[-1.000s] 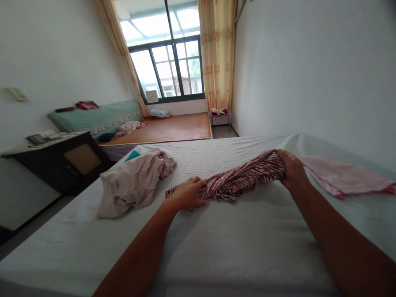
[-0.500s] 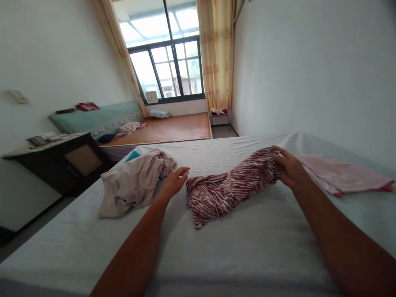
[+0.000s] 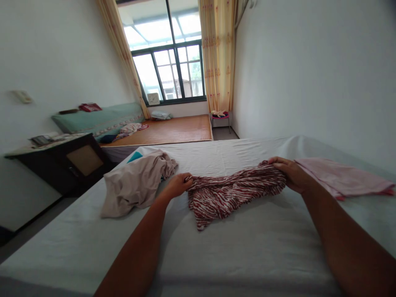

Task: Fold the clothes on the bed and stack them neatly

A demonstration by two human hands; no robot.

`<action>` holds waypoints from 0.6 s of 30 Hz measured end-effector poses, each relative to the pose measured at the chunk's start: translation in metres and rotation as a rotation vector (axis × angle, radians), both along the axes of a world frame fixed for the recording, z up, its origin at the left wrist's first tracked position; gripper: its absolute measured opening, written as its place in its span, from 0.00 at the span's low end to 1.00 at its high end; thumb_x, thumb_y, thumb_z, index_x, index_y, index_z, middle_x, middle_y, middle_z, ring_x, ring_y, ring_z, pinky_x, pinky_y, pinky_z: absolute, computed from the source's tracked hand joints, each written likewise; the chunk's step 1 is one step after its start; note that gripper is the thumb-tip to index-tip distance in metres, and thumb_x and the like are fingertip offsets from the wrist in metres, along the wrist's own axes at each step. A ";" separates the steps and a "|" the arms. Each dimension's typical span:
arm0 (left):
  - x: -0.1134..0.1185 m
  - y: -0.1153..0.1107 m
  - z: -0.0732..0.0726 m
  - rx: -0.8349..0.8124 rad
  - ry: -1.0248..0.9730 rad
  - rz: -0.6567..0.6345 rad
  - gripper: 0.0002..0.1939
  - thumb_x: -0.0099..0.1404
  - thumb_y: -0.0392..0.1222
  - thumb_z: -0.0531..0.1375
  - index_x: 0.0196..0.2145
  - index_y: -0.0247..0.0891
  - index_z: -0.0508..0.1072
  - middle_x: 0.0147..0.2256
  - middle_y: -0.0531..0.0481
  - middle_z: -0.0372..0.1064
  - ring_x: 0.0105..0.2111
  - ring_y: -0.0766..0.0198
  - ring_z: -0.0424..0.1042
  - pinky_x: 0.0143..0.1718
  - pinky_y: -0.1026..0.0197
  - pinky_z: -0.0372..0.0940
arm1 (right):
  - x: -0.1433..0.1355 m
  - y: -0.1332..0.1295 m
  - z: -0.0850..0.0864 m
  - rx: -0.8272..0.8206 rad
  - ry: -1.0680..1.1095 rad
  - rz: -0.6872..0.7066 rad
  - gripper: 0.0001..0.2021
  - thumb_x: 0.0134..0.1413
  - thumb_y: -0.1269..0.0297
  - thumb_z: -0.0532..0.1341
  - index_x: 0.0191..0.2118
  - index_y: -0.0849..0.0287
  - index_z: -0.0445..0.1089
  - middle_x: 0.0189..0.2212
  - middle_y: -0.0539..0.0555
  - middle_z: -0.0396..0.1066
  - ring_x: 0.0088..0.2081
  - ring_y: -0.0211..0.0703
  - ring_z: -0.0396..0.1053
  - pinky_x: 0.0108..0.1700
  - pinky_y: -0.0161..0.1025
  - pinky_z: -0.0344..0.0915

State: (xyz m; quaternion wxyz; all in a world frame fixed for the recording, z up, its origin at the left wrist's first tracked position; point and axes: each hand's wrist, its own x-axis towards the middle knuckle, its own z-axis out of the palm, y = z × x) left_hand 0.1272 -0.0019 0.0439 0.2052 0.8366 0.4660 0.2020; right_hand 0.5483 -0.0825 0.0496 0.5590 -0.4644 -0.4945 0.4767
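Observation:
A dark red and white striped cloth (image 3: 232,192) stretches between my two hands over the bed's white sheet (image 3: 235,255). My left hand (image 3: 179,185) pinches its upper left corner. At the upper right corner, my right hand (image 3: 289,173) grips the fabric with thumb and fingers. The cloth's lower left corner hangs down in a point and touches the sheet. To the left lies a crumpled beige garment (image 3: 133,185), close to my left hand. A pink cloth (image 3: 349,179) lies flat on the right, partly behind my right wrist.
A dark cabinet (image 3: 64,165) stands left of the bed. Beyond it, a second bed (image 3: 182,130) with a brown mat holds some cloths. A small stool (image 3: 221,116) stands by the curtain. A teal item (image 3: 135,156) shows behind the beige garment. A white wall rises at right.
My left hand has closed on the striped cloth's left corner. My right hand has moved slightly right and down, and the cloth's top edge is now straighter. The view has shifted a little.

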 end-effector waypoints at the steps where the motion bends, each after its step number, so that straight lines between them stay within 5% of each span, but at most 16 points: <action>1: -0.005 -0.003 0.007 -0.103 -0.072 -0.052 0.14 0.64 0.47 0.54 0.33 0.35 0.74 0.26 0.51 0.69 0.27 0.65 0.67 0.31 0.64 0.62 | 0.002 -0.007 0.004 -0.027 -0.017 0.059 0.18 0.42 0.56 0.68 0.41 0.55 0.70 0.40 0.57 0.76 0.38 0.49 0.75 0.38 0.46 0.72; 4: -0.022 -0.014 0.025 -0.438 -0.318 -0.229 0.18 0.60 0.54 0.59 0.33 0.34 0.72 0.25 0.53 0.67 0.24 0.69 0.64 0.25 0.67 0.59 | 0.012 -0.026 0.019 -0.101 -0.088 0.226 0.28 0.33 0.55 0.72 0.46 0.53 0.69 0.39 0.59 0.76 0.38 0.55 0.75 0.38 0.51 0.72; 6: -0.029 -0.020 0.031 -0.594 -0.442 -0.280 0.19 0.56 0.55 0.63 0.31 0.33 0.72 0.24 0.52 0.66 0.23 0.69 0.63 0.24 0.67 0.59 | 0.019 -0.031 0.028 -0.121 -0.169 0.321 0.25 0.30 0.57 0.74 0.40 0.54 0.71 0.35 0.58 0.76 0.34 0.54 0.75 0.34 0.48 0.72; 9: -0.027 -0.015 0.027 -0.645 -0.647 -0.162 0.19 0.51 0.52 0.68 0.30 0.32 0.73 0.22 0.51 0.65 0.20 0.70 0.62 0.20 0.67 0.57 | 0.022 -0.011 0.040 -0.091 -0.325 0.389 0.17 0.33 0.61 0.73 0.33 0.56 0.71 0.33 0.57 0.76 0.33 0.49 0.73 0.34 0.43 0.71; 11: -0.017 -0.002 0.019 -0.568 -0.794 -0.025 0.18 0.54 0.52 0.65 0.34 0.34 0.72 0.24 0.51 0.66 0.20 0.71 0.62 0.19 0.69 0.57 | 0.017 0.020 0.046 -0.060 -0.370 0.261 0.16 0.34 0.61 0.73 0.32 0.58 0.71 0.31 0.55 0.75 0.33 0.47 0.72 0.34 0.42 0.71; 14: -0.003 0.022 0.007 -0.374 -1.142 0.170 0.13 0.63 0.46 0.57 0.44 0.41 0.67 0.34 0.52 0.68 0.27 0.73 0.68 0.27 0.71 0.64 | 0.007 0.074 0.053 0.088 -0.220 -0.222 0.17 0.33 0.59 0.72 0.31 0.58 0.69 0.29 0.53 0.73 0.32 0.47 0.72 0.32 0.42 0.71; 16: -0.001 0.032 0.002 -0.274 -1.366 0.274 0.15 0.64 0.42 0.56 0.49 0.45 0.63 0.43 0.51 0.68 0.38 0.72 0.72 0.39 0.69 0.68 | 0.003 0.100 0.055 0.251 -0.148 -0.432 0.21 0.34 0.62 0.70 0.39 0.56 0.69 0.40 0.56 0.73 0.42 0.49 0.72 0.39 0.44 0.71; 18: -0.006 0.034 -0.002 -0.263 -1.403 0.300 0.17 0.65 0.43 0.55 0.52 0.47 0.62 0.50 0.49 0.66 0.47 0.69 0.72 0.47 0.64 0.67 | -0.001 0.109 0.054 0.369 -0.217 -0.497 0.28 0.35 0.64 0.70 0.48 0.53 0.66 0.54 0.57 0.67 0.54 0.50 0.66 0.47 0.46 0.69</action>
